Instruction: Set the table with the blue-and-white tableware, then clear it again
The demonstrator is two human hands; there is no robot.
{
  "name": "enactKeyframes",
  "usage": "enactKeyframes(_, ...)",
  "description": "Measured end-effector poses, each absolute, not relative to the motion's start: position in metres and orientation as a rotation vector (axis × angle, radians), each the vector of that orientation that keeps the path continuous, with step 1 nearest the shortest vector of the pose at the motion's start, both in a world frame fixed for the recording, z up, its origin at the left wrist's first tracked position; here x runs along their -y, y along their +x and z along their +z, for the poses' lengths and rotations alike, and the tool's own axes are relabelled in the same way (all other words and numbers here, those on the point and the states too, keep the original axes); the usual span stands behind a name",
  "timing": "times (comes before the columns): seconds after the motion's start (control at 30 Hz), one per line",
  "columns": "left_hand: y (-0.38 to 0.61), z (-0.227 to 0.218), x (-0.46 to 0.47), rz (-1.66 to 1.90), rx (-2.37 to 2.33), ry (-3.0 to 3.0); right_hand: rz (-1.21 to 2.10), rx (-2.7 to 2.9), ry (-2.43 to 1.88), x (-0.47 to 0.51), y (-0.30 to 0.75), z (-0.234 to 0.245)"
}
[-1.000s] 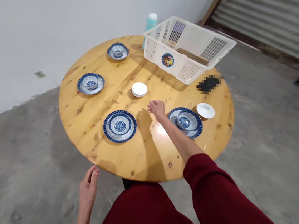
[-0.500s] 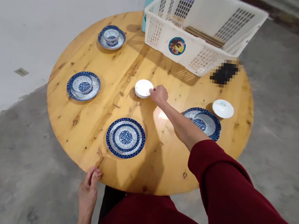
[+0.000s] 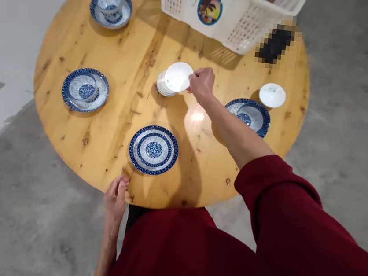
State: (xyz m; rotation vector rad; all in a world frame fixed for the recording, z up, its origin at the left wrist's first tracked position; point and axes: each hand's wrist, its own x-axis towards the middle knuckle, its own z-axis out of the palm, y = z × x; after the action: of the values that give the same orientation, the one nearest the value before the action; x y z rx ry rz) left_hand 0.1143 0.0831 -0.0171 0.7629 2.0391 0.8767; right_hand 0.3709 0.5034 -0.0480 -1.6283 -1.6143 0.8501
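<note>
My right hand [image 3: 202,83] pinches the rim of a small white saucer [image 3: 178,76] and holds it just above a short stack of white saucers [image 3: 162,87] in the middle of the round wooden table [image 3: 114,112]. My left hand [image 3: 115,197] rests with fingers together against the table's near edge. In front of me lies a blue-and-white plate [image 3: 154,149] with nothing on it. To the right stands a blue plate with a bowl [image 3: 248,115], with another white saucer [image 3: 272,95] beyond it.
Two more blue plates with bowls stand at the left [image 3: 85,89] and far left [image 3: 112,4]. A white plastic basket [image 3: 232,8] sits at the back of the table, a dark blurred object [image 3: 274,44] beside it. Grey concrete floor surrounds the table.
My right hand reached from mid-table to the saucer stack and lifted the top saucer. My left hand came up to the table's edge. The view moved closer and downward.
</note>
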Motion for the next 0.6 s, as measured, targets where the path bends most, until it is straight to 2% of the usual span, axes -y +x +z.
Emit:
enactKeyframes(0.23,0.103,-0.008,-0.105,0.914,-1.925,0.905,0.898,1.344,-1.733,-0.383,0.414,-0.011)
enactKeyframes(0.4,0.115,-0.001,-0.120,0.845,-1.766,1.056,0.929,1.282,-1.859,-0.293,0.434,-0.020)
enactKeyframes(0.6,0.125,0.000,-0.132,0.755,-1.702,1.153,0.978,1.071,-1.941,-0.245,0.434,-0.033)
